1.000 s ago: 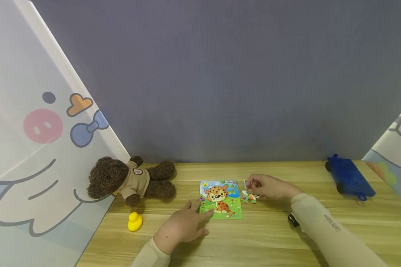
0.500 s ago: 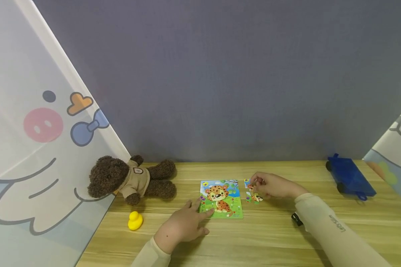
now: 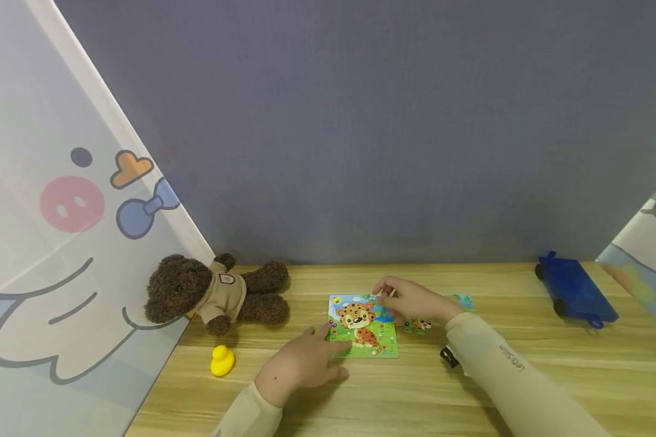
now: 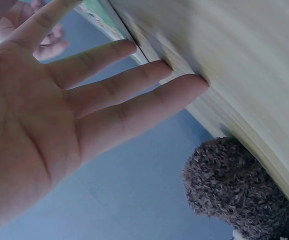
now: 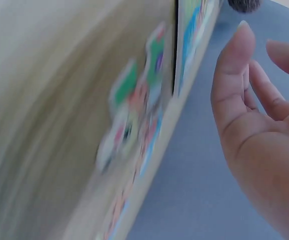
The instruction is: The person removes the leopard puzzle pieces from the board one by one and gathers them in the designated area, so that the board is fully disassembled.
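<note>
A picture puzzle board [image 3: 385, 346] showing a spotted leopard cub lies flat on the wooden table. My left hand [image 3: 300, 361] has its fingers spread, its fingertips touching the board's lower left side. Over the board's upper right corner is my right hand [image 3: 412, 300], fingers bent. The right wrist view shows a gap between thumb [image 5: 232, 70] and forefinger, with nothing in it. Just right of the board, puzzle pieces [image 3: 418, 326] lie joined, partly hidden under the right hand. Another printed puzzle part [image 3: 461, 300] shows behind the right wrist.
A brown teddy bear [image 3: 215, 297] in a tan shirt lies at the back left. In front of it stands a yellow rubber duck [image 3: 222, 361]. A blue toy cart [image 3: 576, 288] sits at the far right. A grey wall [image 3: 361, 152] rises behind the table.
My right hand has moved left from the puzzle pieces to the board's upper right corner. The puzzle part behind the wrist has come into sight. My left hand has stayed nearly still.
</note>
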A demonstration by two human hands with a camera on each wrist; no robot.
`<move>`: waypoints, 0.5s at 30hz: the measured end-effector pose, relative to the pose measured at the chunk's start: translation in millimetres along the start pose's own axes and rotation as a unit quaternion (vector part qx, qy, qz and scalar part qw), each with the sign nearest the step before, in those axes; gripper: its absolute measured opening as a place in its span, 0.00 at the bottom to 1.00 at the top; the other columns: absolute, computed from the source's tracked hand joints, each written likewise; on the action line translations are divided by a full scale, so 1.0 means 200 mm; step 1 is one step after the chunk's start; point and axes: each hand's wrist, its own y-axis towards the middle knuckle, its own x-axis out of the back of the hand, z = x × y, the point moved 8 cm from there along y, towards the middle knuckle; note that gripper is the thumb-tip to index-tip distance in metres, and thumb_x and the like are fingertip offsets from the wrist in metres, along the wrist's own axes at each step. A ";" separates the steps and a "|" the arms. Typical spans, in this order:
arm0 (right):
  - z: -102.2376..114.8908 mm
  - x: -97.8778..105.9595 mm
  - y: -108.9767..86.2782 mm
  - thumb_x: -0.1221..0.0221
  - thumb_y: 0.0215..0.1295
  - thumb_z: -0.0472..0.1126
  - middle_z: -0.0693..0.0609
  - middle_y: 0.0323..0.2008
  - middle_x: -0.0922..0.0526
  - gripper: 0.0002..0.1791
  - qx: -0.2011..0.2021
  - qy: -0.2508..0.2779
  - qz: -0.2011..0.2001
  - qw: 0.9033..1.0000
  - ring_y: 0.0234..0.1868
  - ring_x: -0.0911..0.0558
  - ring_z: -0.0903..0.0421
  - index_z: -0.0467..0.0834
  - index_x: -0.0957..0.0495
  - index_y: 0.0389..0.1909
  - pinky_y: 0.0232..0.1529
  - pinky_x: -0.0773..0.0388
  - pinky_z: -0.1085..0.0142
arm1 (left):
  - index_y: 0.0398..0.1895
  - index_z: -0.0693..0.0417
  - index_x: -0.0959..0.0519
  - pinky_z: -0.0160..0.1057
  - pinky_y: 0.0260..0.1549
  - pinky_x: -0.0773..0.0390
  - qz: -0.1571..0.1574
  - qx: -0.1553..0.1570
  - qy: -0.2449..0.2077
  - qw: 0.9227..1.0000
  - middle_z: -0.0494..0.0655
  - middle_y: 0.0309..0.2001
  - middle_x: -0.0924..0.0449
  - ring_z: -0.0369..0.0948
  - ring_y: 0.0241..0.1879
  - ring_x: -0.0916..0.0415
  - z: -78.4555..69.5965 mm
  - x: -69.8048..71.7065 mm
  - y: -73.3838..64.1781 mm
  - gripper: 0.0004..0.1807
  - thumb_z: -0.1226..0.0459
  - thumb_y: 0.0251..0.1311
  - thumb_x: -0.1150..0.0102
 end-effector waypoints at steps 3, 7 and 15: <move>0.02 -0.04 0.05 0.50 0.86 0.45 0.40 0.52 0.20 0.18 -0.002 0.002 -0.003 1.000 0.35 0.17 0.49 0.43 0.26 0.67 0.36 0.15 0.57 | 0.74 0.29 0.24 0.69 0.73 0.27 -0.010 -0.006 -0.001 1.000 0.60 0.80 0.32 0.67 0.76 0.32 -0.02 0.01 0.02 0.30 0.40 0.70 0.37; 0.02 -0.08 0.10 0.49 0.85 0.45 0.41 0.50 0.20 0.18 -0.010 0.007 -0.013 1.000 0.38 0.16 0.50 0.43 0.26 0.68 0.41 0.14 0.58 | 0.69 0.35 0.22 0.67 0.73 0.26 -0.031 -0.016 -0.005 0.999 0.63 0.76 0.27 0.65 0.77 0.31 -0.05 0.02 0.02 0.27 0.42 0.71 0.36; -0.01 -0.15 0.14 0.47 0.85 0.45 0.43 0.45 0.21 0.15 -0.018 0.013 0.006 1.000 0.38 0.19 0.51 0.42 0.25 0.63 0.40 0.14 0.59 | 0.78 0.31 0.29 0.71 0.57 0.16 -0.028 0.018 0.004 0.999 0.74 0.81 0.41 0.78 0.69 0.29 -0.05 -0.01 0.03 0.35 0.40 0.70 0.36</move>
